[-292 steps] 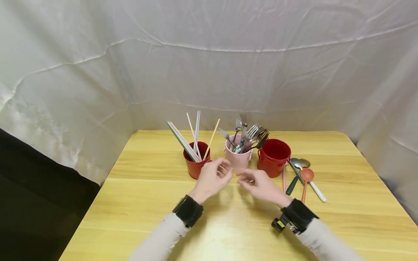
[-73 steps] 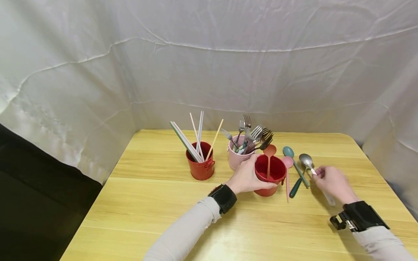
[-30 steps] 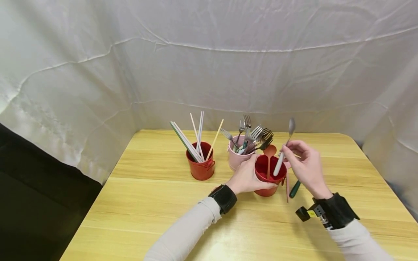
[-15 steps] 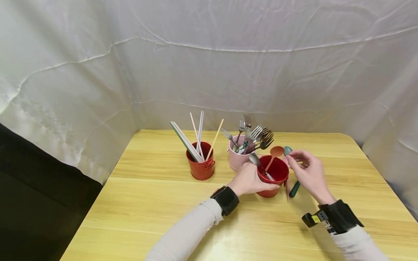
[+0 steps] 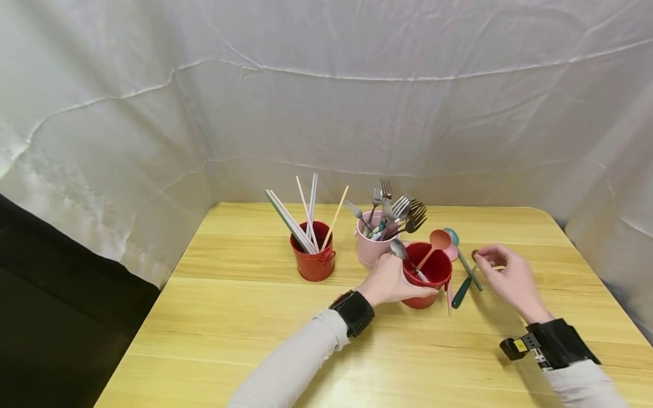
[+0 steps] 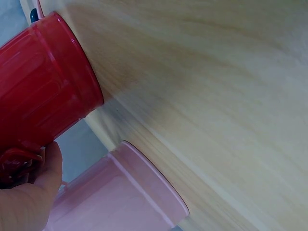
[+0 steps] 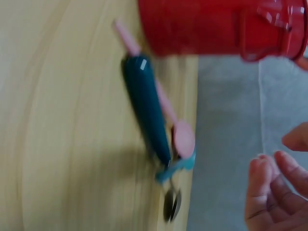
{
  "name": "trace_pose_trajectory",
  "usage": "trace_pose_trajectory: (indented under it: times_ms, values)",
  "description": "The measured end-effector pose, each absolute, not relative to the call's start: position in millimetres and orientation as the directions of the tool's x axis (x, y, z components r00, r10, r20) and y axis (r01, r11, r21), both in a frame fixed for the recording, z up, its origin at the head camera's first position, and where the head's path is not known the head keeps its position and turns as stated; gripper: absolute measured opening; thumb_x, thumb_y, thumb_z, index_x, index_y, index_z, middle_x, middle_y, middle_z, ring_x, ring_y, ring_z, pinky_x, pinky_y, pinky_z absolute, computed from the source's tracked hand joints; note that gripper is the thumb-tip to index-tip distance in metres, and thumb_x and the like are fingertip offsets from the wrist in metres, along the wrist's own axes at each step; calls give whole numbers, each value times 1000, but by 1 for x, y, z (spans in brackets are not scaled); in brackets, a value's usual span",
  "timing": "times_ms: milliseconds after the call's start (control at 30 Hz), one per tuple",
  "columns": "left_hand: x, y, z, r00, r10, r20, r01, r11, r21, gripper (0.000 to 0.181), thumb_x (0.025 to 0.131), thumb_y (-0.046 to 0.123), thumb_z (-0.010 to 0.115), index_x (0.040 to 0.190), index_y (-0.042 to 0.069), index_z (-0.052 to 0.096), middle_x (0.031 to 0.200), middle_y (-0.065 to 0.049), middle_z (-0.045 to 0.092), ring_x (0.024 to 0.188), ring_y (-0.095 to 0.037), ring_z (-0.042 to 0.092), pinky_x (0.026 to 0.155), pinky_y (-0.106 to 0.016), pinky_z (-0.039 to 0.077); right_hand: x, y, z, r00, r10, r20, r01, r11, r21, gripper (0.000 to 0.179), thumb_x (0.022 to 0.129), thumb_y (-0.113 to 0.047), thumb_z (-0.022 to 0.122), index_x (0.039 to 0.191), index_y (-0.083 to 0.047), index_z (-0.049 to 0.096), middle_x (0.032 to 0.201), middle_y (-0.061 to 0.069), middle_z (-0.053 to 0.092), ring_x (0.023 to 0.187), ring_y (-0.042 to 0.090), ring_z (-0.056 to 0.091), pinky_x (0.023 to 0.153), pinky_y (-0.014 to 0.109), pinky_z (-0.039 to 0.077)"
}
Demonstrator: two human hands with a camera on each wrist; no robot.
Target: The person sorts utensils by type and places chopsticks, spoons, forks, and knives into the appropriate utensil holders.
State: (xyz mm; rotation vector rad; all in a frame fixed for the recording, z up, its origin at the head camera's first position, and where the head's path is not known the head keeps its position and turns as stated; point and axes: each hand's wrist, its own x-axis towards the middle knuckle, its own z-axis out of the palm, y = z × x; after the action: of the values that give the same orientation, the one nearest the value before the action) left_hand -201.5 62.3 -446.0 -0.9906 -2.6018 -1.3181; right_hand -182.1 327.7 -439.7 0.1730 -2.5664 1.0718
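Note:
My left hand (image 5: pixel 390 283) grips the right-hand red bucket (image 5: pixel 420 297), its thumb across the front. Inside the bucket lean an orange spoon (image 5: pixel 440 240) and a white-handled metal spoon (image 5: pixel 399 249). My right hand (image 5: pixel 510 277) hovers by the metal bowl of a dark-green-handled spoon (image 5: pixel 461 293). In the right wrist view, thumb (image 7: pixel 296 137) and fingers (image 7: pixel 260 183) stand apart with nothing between them. A teal spoon (image 5: pixel 465 262) crosses the green-handled one, and a pink spoon (image 5: pixel 451 253) lies right beside the bucket, partly hidden behind it.
A pink bucket (image 5: pixel 368 252) full of forks (image 5: pixel 400 209) stands close behind my left hand. Farther left is another red bucket (image 5: pixel 313 266) with several chopsticks (image 5: pixel 288 221). Grey cloth (image 5: pixel 357 113) hangs behind the wooden table (image 5: pixel 229 306).
The right hand lifted the white-handled spoon from the table, put it in the red bucket, let go and moved back right. Earlier, the left hand took hold of that bucket.

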Motion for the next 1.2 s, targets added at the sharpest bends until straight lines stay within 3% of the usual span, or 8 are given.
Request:
trace_pose_trajectory:
  times_ms: [67,133,533,900,1200]
  values:
    - [-202,62,-447,-788,520,331,573,421,703,80,72,36,90,140,16,52,134,3,65,123,-4,60,100,-9,45,-182,336,-441,-938,2,346,-230,742,-630,17,94,-12,67,101,3,68,87,13,71,72,-17,49,62,7,44]
    - [-202,63,-447,-786,521,332,574,417,705,81,72,36,90,140,16,52,134,3,64,123,-5,60,99,-8,45,-183,343,-443,-945,-27,326,-226,774,-591,16,92,-12,67,100,3,67,88,19,71,70,-15,49,60,11,43]
    - [-203,62,-448,-788,523,326,568,413,711,80,73,37,90,141,16,51,134,3,64,123,-5,60,99,-9,46,-198,343,-457,-971,-111,212,-197,873,-447,17,87,-14,70,93,0,66,81,11,71,67,13,63,59,25,41]
    - [-203,63,-448,-779,533,331,583,419,696,79,74,39,88,141,17,51,135,3,64,124,-5,60,101,-8,45,-223,331,-461,-976,-139,165,-195,895,-401,28,82,-14,70,99,7,63,81,17,68,68,24,61,62,36,45]
    - [-202,62,-446,-786,527,324,576,430,695,79,75,38,88,141,16,51,135,2,64,124,-8,61,101,-9,45,-232,325,-465,-987,-127,101,-157,899,-409,31,80,-11,69,103,8,60,81,19,69,64,23,60,57,33,43]
